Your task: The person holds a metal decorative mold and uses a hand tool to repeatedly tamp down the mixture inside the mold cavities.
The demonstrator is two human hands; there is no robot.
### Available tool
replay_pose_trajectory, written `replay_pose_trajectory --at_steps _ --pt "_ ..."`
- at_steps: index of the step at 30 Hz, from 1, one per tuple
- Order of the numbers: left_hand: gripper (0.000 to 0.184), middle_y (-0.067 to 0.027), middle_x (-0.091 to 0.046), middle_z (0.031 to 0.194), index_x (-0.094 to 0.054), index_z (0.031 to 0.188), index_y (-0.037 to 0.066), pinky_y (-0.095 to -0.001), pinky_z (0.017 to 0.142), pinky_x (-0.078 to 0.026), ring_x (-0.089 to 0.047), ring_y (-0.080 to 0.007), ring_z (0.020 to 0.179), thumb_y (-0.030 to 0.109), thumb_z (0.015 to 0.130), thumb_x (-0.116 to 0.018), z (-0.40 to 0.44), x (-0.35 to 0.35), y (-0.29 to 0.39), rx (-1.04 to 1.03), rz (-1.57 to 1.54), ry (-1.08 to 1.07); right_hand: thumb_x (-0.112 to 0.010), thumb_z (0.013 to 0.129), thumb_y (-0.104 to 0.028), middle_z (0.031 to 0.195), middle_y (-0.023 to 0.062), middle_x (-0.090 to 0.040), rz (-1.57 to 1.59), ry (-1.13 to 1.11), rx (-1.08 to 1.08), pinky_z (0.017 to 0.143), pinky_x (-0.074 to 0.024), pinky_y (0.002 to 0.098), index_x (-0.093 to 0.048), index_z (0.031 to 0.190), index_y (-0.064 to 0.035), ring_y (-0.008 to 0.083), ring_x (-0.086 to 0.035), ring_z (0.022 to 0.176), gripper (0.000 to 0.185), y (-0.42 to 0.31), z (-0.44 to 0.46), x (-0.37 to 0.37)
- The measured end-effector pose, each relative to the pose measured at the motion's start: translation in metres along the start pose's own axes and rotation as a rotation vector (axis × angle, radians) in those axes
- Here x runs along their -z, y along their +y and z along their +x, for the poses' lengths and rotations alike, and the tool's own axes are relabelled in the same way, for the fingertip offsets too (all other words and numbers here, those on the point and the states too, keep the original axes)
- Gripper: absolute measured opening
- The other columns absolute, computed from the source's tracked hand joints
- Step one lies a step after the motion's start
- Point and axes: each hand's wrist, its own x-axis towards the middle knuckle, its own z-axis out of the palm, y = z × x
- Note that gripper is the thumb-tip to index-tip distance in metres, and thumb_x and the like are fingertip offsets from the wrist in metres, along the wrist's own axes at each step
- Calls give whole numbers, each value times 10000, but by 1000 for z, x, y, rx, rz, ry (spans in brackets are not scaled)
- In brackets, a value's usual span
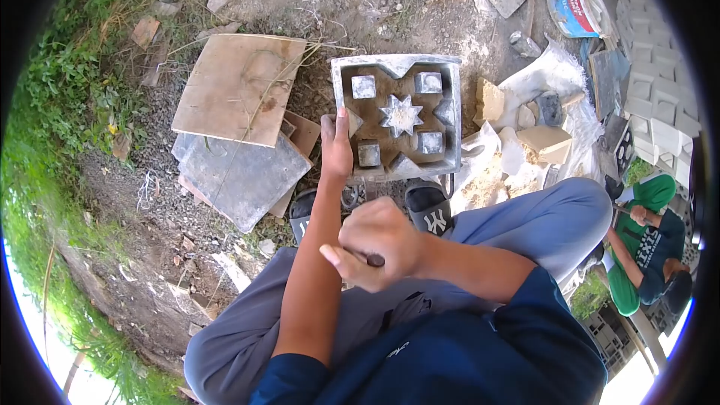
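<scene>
A square grey mould (395,157) with raised square blocks and a star in its middle is tilted up in front of my feet. My left hand (337,150) grips its left edge, with the thumb on the rim and the other fingers partly hidden. My right hand (379,244) is a fist above my lap, nearer to the camera than the mould. A small dark round end shows inside the fist; what it belongs to is hidden.
Flat boards (240,90) lie stacked on the ground at left. Broken yellowish chunks (544,142) rest on white plastic sheeting (559,75) at right, below a paint bucket (579,12). Another person (649,247) sits far right, near stacked pale blocks (656,67).
</scene>
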Motion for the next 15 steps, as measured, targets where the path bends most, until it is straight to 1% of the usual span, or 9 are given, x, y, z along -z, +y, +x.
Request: replay_pose_trajectory --at_steps 2,4,5,8,9,10,12,13,15 --pt "627 -195 -467 938 -447 958 -48 -386 926 -379 -438 -297 907 574 1034 -423 -3 0 0 12 -28 27 -694 818 -53 470 17 -360 -49 8 31 377 -276 345 -407 537 -115 196 -368 360 407 -13 -2 3" --pt "630 -183 -465 938 -448 957 -40 -383 917 -382 -429 -284 903 585 1032 -419 -7 2 0 40 -42 23 -687 842 -51 465 23 -373 2 -77 84 375 -284 350 -419 539 -113 208 -378 356 409 -24 1 10" --pt "624 -180 -465 939 -448 957 -37 -384 916 -383 -426 -280 902 582 1033 -419 -6 3 0 44 -33 13 -690 832 -56 469 25 -379 -38 -120 5 377 -286 340 -416 539 -109 200 -388 367 404 -8 -3 6" --pt "613 -168 -456 925 -445 948 -34 -380 909 -382 -421 -275 891 573 1036 -423 -1 2 9 61 -28 5 -701 820 -72 470 26 -363 -19 -124 -51 377 -286 335 -401 534 -113 192 -388 380 417 -6 -6 1" --pt "611 -165 -453 923 -444 948 -32 -379 911 -381 -419 -271 891 572 1037 -424 -3 2 9 58 -29 -2 -697 820 -74 469 29 -353 -18 -149 20 380 -295 333 -403 530 -115 196 -386 387 415 -20 -2 10" --pt "608 -162 -451 921 -442 948 -30 -378 912 -381 -418 -266 890 571 1038 -426 -5 3 6 59 -37 -1 -706 811 -89 469 30 -344 -2 -155 41 383 -295 340 -398 525 -120 203 -373 382 422 -28 -3 11" --pt "603 -160 -453 925 -440 954 -30 -377 911 -384 -417 -262 890 566 1041 -424 -9 3 0 48 -16 25 -718 794 -103 473 22 -328 25 -184 24 382 -289 335 -385 522 -125 200 -365 381 430 -23 -1 16" --pt "600 -164 -453 926 -438 956 -32 -376 916 -385 -420 -269 892 562 1043 -422 -7 2 1 47 -40 21 -718 794 -103 473 22 -328 18 -189 27 382 -289 335 -385 522 -125 200 -365 381 430 -16 -3 14" --pt "604 -164 -445 922 -442 961 -37 -372 923 -384 -420 -277 899 560 1044 -415 -6 -2 8 22 -40 48 -720 781 -117 474 18 -329 -12 -77 -59 378 -281 337 -367 517 -132 197 -366 380 441 -2 -2 7"
